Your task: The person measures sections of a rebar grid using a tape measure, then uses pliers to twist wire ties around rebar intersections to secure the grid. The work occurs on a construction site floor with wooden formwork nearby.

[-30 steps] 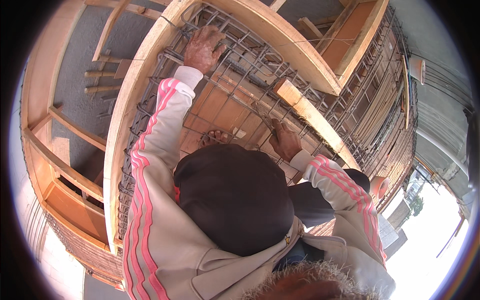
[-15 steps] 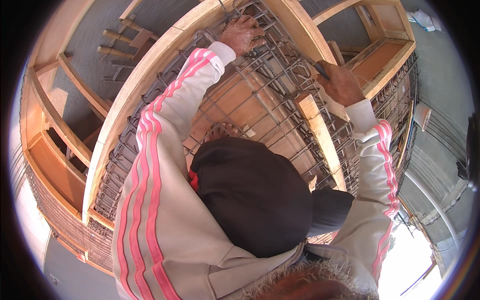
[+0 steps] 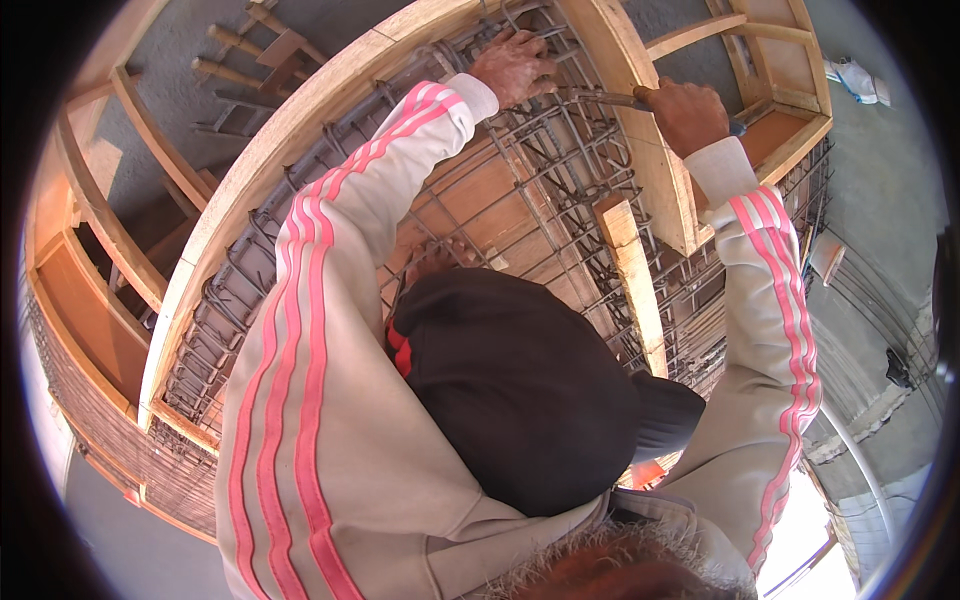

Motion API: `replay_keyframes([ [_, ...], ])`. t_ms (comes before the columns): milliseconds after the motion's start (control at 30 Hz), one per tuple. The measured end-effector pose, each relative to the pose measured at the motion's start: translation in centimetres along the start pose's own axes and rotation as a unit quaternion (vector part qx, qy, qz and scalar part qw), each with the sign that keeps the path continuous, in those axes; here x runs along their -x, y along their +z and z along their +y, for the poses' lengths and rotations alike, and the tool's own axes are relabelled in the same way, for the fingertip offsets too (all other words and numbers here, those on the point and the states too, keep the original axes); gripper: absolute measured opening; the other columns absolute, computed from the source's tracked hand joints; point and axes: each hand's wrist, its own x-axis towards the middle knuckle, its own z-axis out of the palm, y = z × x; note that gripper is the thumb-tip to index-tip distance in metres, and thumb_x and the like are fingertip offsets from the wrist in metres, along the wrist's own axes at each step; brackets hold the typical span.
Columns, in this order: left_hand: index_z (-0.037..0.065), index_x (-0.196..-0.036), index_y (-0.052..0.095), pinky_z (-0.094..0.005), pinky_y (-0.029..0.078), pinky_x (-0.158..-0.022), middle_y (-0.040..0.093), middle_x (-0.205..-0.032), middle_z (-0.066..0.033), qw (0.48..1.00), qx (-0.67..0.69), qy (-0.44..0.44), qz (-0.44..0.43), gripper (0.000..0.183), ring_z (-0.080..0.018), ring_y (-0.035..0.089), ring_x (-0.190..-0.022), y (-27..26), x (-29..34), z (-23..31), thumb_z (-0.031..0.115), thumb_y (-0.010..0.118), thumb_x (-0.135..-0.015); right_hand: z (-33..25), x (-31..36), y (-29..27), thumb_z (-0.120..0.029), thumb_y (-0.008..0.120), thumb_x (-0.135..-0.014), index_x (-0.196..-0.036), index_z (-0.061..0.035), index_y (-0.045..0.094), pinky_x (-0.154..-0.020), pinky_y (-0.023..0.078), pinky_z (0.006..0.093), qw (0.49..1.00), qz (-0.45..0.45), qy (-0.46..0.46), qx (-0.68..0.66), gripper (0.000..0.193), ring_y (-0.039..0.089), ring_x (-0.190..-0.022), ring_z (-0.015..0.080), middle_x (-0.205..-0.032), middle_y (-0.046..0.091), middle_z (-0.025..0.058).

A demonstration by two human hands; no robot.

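My left hand lies over the rebar at the top of the cage, its fingers curled down onto a steel bar. My right hand is closed around a dark metal bar-like tool, over the edge of a wooden form board. The tool points left toward my left hand, and a bluish end shows beyond my palm; its exact kind is unclear. Whether its tip touches the rebar I cannot tell. Below lies the steel mesh over brown panels.
A black cap hides the middle of the view. Beside it shows part of a hand or foot. A timber strut stands among the bars. Wooden-handled tools lie at the far left, outside the curved timber edge.
My right hand has moved farther away, and its tool now reaches left toward my left hand. My left hand stays at the rebar, slightly shifted right in the picture.
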Motion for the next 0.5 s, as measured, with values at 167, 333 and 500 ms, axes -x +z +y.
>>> replay_keyframes([
  [167,0.022,-0.11,0.071,-0.0467,0.032,-0.113,0.058,-0.12,-0.006,1.0,0.006,-0.004,0.009,0.031,-0.0277,0.046,-0.127,0.1,0.1,0.0,0.045,0.063,-0.092,-0.6,-1.0,-0.6,-0.018,0.056,-0.092,-0.105,-0.0209,0.069,-0.076,0.054,0.0449,0.999,-0.018,-0.014,0.025,0.019,0.07,-0.093,0.0258,-0.093,0.066,0.0058],
  [333,0.023,-0.113,0.071,-0.0467,0.03,-0.114,0.058,-0.121,-0.0066,1.0,0.005,-0.003,0.015,0.032,-0.0273,0.045,-0.129,0.1,0.2,0.1,0.045,0.063,-0.092,-0.9,-1.7,-1.1,-0.018,0.056,-0.092,-0.107,-0.0221,0.07,-0.077,0.055,0.0445,0.998,-0.022,-0.026,0.056,0.021,0.07,-0.094,0.0269,-0.097,0.065,0.0069],
  [500,0.021,-0.11,0.068,-0.0486,0.031,-0.114,0.056,-0.118,-0.0053,0.999,0.029,-0.011,0.011,0.028,-0.0268,0.044,-0.13,0.1,0.2,0.1,0.041,0.063,-0.091,-0.7,-2.0,-1.8,-0.014,0.053,-0.093,-0.113,-0.0208,0.068,-0.079,0.055,0.0455,0.995,-0.059,-0.042,0.064,0.026,0.07,-0.093,0.0298,-0.102,0.065,0.0104],
])
